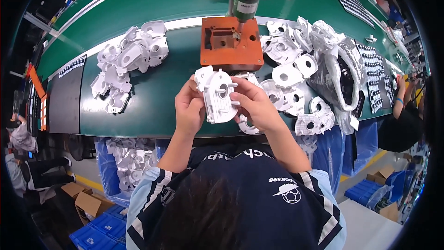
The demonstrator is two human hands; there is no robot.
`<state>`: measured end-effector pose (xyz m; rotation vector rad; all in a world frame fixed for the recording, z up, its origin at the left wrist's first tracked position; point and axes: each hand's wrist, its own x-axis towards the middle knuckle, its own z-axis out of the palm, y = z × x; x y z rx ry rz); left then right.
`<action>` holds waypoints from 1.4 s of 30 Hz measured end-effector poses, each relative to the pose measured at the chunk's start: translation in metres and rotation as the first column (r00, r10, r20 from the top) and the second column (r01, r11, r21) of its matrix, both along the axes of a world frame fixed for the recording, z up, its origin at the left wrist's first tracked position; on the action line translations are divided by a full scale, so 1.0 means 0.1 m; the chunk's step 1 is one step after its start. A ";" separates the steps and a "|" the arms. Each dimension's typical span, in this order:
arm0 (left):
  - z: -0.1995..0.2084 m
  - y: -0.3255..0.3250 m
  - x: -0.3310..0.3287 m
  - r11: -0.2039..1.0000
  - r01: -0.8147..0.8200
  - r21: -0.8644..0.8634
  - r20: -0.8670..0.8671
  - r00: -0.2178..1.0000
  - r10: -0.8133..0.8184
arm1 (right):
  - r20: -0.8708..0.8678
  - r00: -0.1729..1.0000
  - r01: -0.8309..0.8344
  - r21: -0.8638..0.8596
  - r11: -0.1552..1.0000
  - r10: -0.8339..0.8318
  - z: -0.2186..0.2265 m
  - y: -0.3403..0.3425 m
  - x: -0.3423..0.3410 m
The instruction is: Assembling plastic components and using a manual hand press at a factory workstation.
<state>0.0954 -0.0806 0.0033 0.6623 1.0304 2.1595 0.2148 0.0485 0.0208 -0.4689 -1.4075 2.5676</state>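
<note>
Surface (152, 111): green, with a green press (236, 0) over an orange fixture (214, 59).
White housing (215, 106): held up between both hands, above the surface, on the near side of the orange fixture.
Left hand (189, 109): fingers closed on the housing's left edge.
Right hand (256, 106): fingers pinching its right edge.
Left pile (138, 51): similar white parts overlapping, well apart from the left hand.
Right pile (293, 75): more such parts, reaching near the right hand; a clear bag (323, 76) lies just beside.
Slip risk: with an edge-only grip, one loosened side could let the housing tip and drop.
Peg risk: slender pegs (224, 110) might chip if knocked against the orange fixture.
Mix-up risk: set among lookalikes, it could be hard to pick out.
</note>
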 end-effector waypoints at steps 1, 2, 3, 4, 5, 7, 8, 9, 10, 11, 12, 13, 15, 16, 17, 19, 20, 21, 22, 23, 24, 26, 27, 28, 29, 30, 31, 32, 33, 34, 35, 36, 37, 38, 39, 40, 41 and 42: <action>0.07 0.00 0.05 0.999 0.011 -0.042 0.089 0.996 -0.007 | 0.029 0.999 -0.038 0.071 0.997 0.036 -0.01 0.04 0.03; 0.11 0.00 0.09 0.996 0.031 -0.084 0.178 0.984 -0.016 | 0.031 0.999 -0.025 0.069 0.997 0.023 0.03 0.08 0.06; -0.01 -0.01 0.08 0.995 0.099 -0.017 0.194 0.976 -0.094 | 0.096 0.991 -0.103 0.141 0.985 0.090 0.12 0.12 0.09; -0.08 -0.03 0.09 0.993 0.115 -0.016 0.197 0.974 -0.110 | 0.166 0.975 -0.183 0.205 0.962 0.150 0.17 0.15 0.12; -0.11 -0.02 0.11 0.989 0.139 0.049 0.209 0.967 -0.146 | 0.168 0.971 -0.195 0.165 0.967 0.168 0.16 0.16 0.13; -0.07 -0.01 0.19 0.992 0.119 0.047 0.177 0.976 -0.126 | 0.123 0.985 -0.137 0.163 0.977 0.118 0.05 0.21 0.14; 0.06 0.00 0.22 0.984 0.165 0.066 0.125 0.977 -0.173 | 0.076 0.993 -0.101 0.160 0.982 0.090 -0.02 0.23 0.15; 0.03 0.00 0.23 0.990 0.118 -0.081 0.030 0.993 -0.116 | 0.031 0.999 0.012 0.245 0.969 -0.020 -0.06 0.22 0.16; 0.01 0.00 0.23 0.974 0.055 -0.218 -0.078 0.994 -0.074 | 0.028 0.996 0.067 0.300 0.952 -0.079 -0.09 0.23 0.18; 0.00 0.00 0.23 0.966 0.080 -0.247 -0.047 0.994 -0.094 | -0.003 0.996 0.080 0.407 0.910 -0.086 -0.10 0.22 0.18; -0.01 0.01 0.21 0.955 0.105 -0.276 -0.017 0.993 -0.115 | -0.032 0.995 0.093 0.509 0.855 -0.089 -0.09 0.23 0.20; -0.03 0.04 0.16 0.956 0.121 -0.266 -0.050 0.989 -0.139 | -0.013 0.998 0.063 0.517 0.853 -0.066 0.00 0.25 0.29; 0.07 0.09 0.10 0.965 -0.003 -0.262 -0.267 0.961 -0.069 | -0.023 0.979 0.177 0.588 0.789 -0.203 0.08 0.45 0.45; 0.07 0.08 0.02 0.958 -0.090 -0.273 -0.390 0.920 -0.025 | -0.047 0.946 0.275 0.645 0.713 -0.322 0.11 0.61 0.55; 0.19 0.10 -0.06 0.883 -0.308 -0.353 -0.671 0.742 -0.009 | -0.085 0.841 0.397 0.768 0.502 -0.534 0.18 0.84 0.70; 0.35 0.28 -0.23 0.829 -0.505 -0.242 -0.932 0.357 -0.055 | -0.254 0.511 0.280 0.952 -0.121 -0.821 0.13 1.44 1.11; 0.36 0.38 -0.33 0.825 -0.543 -0.154 -0.982 0.178 -0.067 | -0.277 0.397 0.089 0.960 -0.264 -0.875 -0.03 1.82 1.41; 0.38 0.49 -0.42 0.824 -0.546 -0.148 -0.984 0.168 -0.065 | -0.134 0.370 -0.121 0.974 -0.190 -0.919 -0.10 2.05 1.64; 0.41 0.58 -0.51 0.815 -0.563 -0.138 -0.985 -0.011 -0.175 | 0.003 0.319 -0.322 0.941 -0.105 -0.948 -0.15 2.22 1.80; 0.41 0.68 -0.61 0.807 -0.577 -0.126 -0.942 -0.186 -0.280 | 0.106 0.355 -0.380 0.924 -0.040 -0.929 -0.23 2.33 1.94; 0.36 0.78 -0.69 0.794 -0.597 -0.116 -0.943 -0.186 -0.277 | 0.207 0.399 -0.440 0.898 0.011 -0.893 -0.24 2.39 1.95; 0.19 0.96 -0.79 0.826 -0.561 0.052 -0.912 -0.363 -0.189 | 0.200 0.440 -0.408 0.913 0.004 -0.875 -0.24 2.39 1.92; 0.17 1.01 -0.79 0.818 -0.572 0.056 -0.911 -0.364 -0.192 | 0.188 0.453 -0.391 0.920 -0.005 -0.872 -0.26 2.39 1.93; 0.15 1.07 -0.76 0.802 -0.597 0.014 -0.910 -0.339 -0.237 | 0.177 0.464 -0.375 0.927 -0.012 -0.868 -0.27 2.41 1.93; 0.12 1.10 -0.75 0.785 -0.618 -0.031 -0.907 -0.313 -0.283 | 0.177 0.472 -0.373 0.928 -0.014 -0.864 -0.27 2.40 1.94; 0.09 1.10 -0.76 0.780 -0.625 -0.032 -0.905 -0.313 -0.288 | 0.181 0.496 -0.354 0.935 -0.007 -0.849 -0.24 2.38 1.94; 0.05 1.10 -0.77 0.804 -0.593 -0.033 -0.925 -0.288 -0.250 | 0.187 0.519 -0.337 0.942 0.001 -0.834 -0.20 2.38 1.94; 0.02 1.09 -0.78 0.829 -0.558 -0.032 -0.941 -0.262 -0.213 | 0.196 0.527 -0.335 0.942 0.010 -0.827 -0.19 2.40 1.95; 0.03 1.08 -0.80 0.826 -0.562 -0.036 -0.940 -0.261 -0.219 | 0.207 0.536 -0.339 0.941 0.016 -0.818 -0.18 2.42 1.97; 0.05 1.06 -0.80 0.853 -0.522 -0.009 -0.954 -0.250 -0.163 | 0.218 0.545 -0.345 0.939 0.021 -0.810 -0.18 2.43 1.99; 0.07 1.04 -0.82 0.876 -0.482 0.023 -0.966 -0.236 -0.104 | 0.223 0.544 -0.328 0.944 0.040 -0.809 -0.15 2.43 1.99; 0.04 1.03 -0.85 0.873 -0.488 0.020 -0.966 -0.234 -0.108 | 0.213 0.542 -0.310 0.950 0.042 -0.813 -0.19 2.48 2.03; 0.00 1.04 -0.88 0.874 -0.486 0.011 -0.950 -0.279 -0.143 | 0.194 0.544 -0.266 0.963 0.052 -0.816 -0.19 2.49 2.08; -0.03 1.05 -0.91 0.874 -0.486 0.003 -0.930 -0.324 -0.176 | 0.174 0.547 -0.220 0.974 0.060 -0.819 -0.18 2.48 2.09; -0.06 1.05 -0.92 0.871 -0.492 0.003 -0.930 -0.320 -0.178 | 0.116 0.521 -0.213 0.977 0.003 -0.845 -0.14 2.46 2.09; -0.08 1.05 -0.93 0.878 -0.479 -0.015 -0.942 -0.289 -0.174 | 0.117 0.527 -0.216 0.976 0.000 -0.842 -0.10 2.42 2.08; -0.11 1.05 -0.93 0.884 -0.466 -0.032 -0.952 -0.256 -0.169 | 0.043 0.527 -0.136 0.990 -0.034 -0.849 -0.03 2.36 2.02; -0.11 1.05 -0.92 0.881 -0.471 -0.035 -0.953 -0.251 -0.172 | -0.028 0.518 -0.055 0.996 -0.066 -0.855 0.05 2.30 1.96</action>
